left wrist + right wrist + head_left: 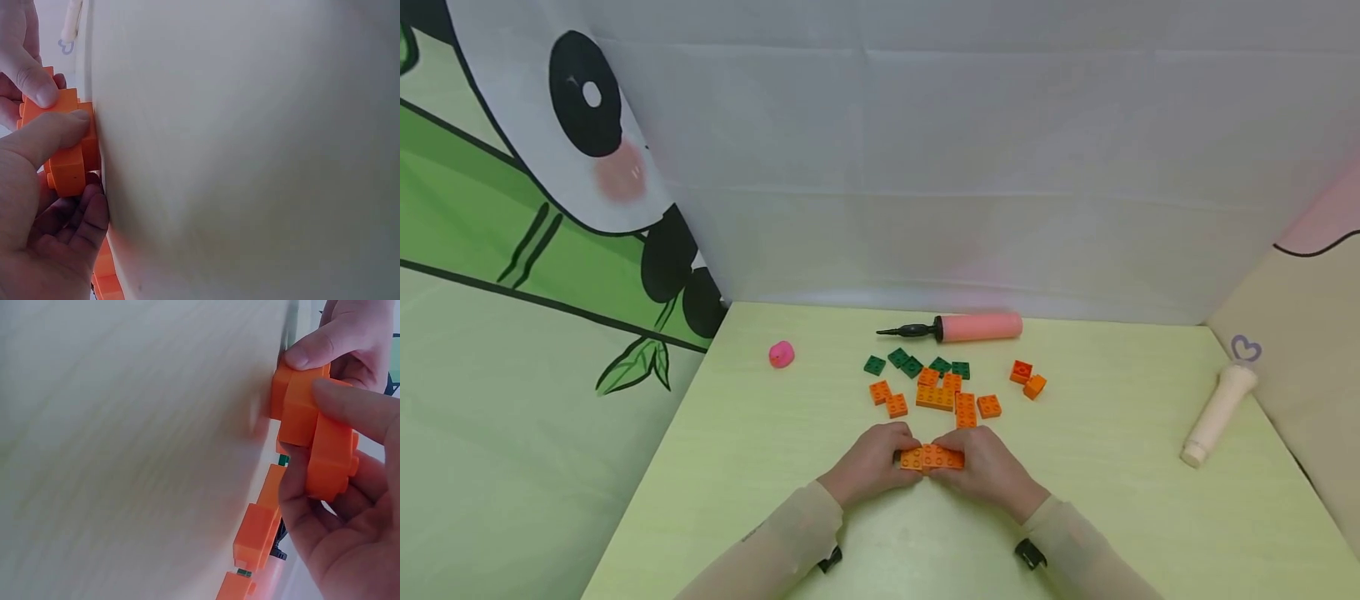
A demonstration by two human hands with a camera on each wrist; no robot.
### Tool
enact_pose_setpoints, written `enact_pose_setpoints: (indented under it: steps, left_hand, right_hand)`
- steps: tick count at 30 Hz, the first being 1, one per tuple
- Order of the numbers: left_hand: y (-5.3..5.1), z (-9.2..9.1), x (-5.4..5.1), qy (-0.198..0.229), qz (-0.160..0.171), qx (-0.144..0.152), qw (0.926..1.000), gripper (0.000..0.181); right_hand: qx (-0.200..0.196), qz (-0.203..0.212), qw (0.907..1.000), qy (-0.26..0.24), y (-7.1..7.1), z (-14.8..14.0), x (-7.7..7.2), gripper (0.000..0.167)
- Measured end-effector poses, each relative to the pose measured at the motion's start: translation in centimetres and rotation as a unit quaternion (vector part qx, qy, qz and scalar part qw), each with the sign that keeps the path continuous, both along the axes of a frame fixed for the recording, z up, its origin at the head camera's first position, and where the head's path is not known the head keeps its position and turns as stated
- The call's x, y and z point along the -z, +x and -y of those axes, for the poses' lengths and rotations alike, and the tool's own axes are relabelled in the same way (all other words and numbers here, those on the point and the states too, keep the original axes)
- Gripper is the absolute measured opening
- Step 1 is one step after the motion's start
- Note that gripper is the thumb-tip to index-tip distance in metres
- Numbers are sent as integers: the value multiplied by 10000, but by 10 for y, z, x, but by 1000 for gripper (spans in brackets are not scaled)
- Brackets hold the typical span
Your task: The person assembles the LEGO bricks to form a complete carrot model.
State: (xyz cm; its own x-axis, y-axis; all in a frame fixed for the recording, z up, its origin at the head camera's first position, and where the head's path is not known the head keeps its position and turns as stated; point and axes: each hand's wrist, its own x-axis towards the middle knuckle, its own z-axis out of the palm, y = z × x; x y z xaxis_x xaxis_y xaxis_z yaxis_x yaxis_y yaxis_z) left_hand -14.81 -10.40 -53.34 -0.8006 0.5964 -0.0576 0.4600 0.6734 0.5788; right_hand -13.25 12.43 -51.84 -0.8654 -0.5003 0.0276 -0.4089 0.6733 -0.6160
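Several orange toy building bricks, joined into one piece, are held between both hands near the table's front middle. My left hand pinches the left end, thumb on the near side. On the other end, my right hand grips with its thumb and fingers. The right wrist view shows the joined bricks as stepped, overlapping layers; studs face away from the tabletop. In the left wrist view, both thumbs press the bricks' side. Fingers hide parts of the piece.
Just beyond the hands lie loose orange bricks and several green bricks. Two orange bricks sit apart to the right. A pink-and-black hand pump lies behind, a pink toy at back left, and a pale wand at right.
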Motion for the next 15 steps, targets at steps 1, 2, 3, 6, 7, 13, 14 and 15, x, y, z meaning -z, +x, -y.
enact_pose_setpoints:
  steps: [1,2,3,6,7,13,14,15]
  left_hand:
    - [0,0,0,0,-3,10,10000,33]
    - [0,-1,-1,7,-12,24,10000,32]
    - [0,-1,-1,3,-24,39,10000,32]
    - [-1,-1,-1,17,-32,68,10000,31]
    - [-1,-1,-1,26,-36,75,10000,31]
    - [-2,-1,-1,31,19,57,10000,30]
    - [-2,-1,-1,18,41,42,10000,30]
    - [-2,-1,-1,7,68,24,10000,31]
  right_hand:
    - [15,26,10000,7,0,0,-1,31]
    - [45,59,10000,7,0,1,-1,31]
    - [64,82,9999,-2,0,1,-1,31]
    - [94,105,9999,-26,1,2,-2,33]
    - [103,95,9999,-27,1,2,-2,33]
    - [109,11,9999,11,1,2,-1,37]
    - [104,22,9999,29,2,2,0,37]
    - [95,45,9999,61,2,2,0,37]
